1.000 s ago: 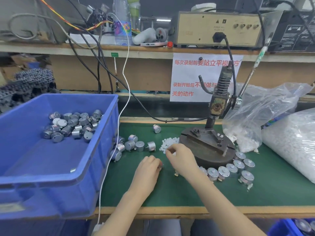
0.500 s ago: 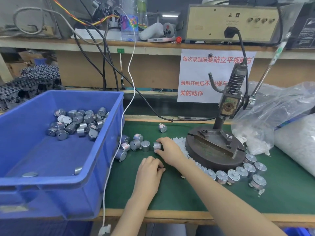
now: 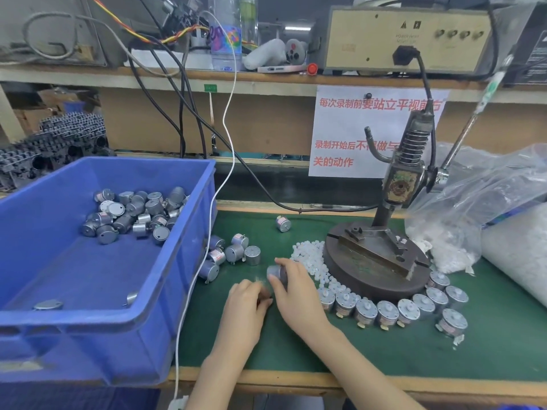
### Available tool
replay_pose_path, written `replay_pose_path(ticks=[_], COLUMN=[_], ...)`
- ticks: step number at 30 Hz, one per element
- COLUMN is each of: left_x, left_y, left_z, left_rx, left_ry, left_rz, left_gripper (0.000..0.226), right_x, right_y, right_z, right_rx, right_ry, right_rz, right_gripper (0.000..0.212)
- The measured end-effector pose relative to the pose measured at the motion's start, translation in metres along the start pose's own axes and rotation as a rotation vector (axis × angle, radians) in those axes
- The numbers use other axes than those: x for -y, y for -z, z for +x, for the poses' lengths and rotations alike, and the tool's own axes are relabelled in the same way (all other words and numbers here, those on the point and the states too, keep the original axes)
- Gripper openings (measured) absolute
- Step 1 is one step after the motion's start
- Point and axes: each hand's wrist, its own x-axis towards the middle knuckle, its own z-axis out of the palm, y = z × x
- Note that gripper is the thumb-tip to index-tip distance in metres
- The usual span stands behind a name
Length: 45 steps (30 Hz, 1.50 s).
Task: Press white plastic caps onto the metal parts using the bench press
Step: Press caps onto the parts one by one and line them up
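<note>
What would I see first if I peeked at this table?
The big blue bin on the left, with a heap of shiny metal parts inside. Then the dark bench press on the right, a row of parts curving round its base. In the middle, the right hand grips one metal part.

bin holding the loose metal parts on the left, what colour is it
Plain blue. The bin shows best in the head view, the only one.

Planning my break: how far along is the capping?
Done, apparently: a curved row of white-capped silver metal cylinders by the round dark press base. In hand: the right hand grips one silver cylinder, left hand alongside. Left: loose cylinders on the green mat, a heap in the blue plastic bin.
</note>
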Motion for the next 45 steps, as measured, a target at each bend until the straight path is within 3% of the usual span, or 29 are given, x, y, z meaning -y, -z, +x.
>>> replay_pose_path(ticks=[8,17,31,45], left_x=[0.002,0.005,0.006,0.007], left_y=[0.003,0.016,0.015,0.015], left_z=[-0.004,-0.004,-0.004,-0.003], left_rx=[-0.028,0.043,0.033,0.02], left_ry=[0.041,0.078,0.082,0.063], left_rz=[-0.06,-0.22,-0.229,-0.141], left_gripper=[0.017,0.013,0.009,0.012], right_x=[-0.007,-0.005,-0.005,0.001], right_y=[0.003,0.003,0.001,-0.005], right_z=[-0.018,-0.016,-0.016,-0.015], right_rx=[0.067,0.206,0.228,0.267], right_ry=[0.013,0.067,0.1,0.178], right_rz=[0.045,-0.024,-0.092,-0.322], right_gripper=[0.046,0.048,0.05,0.052])
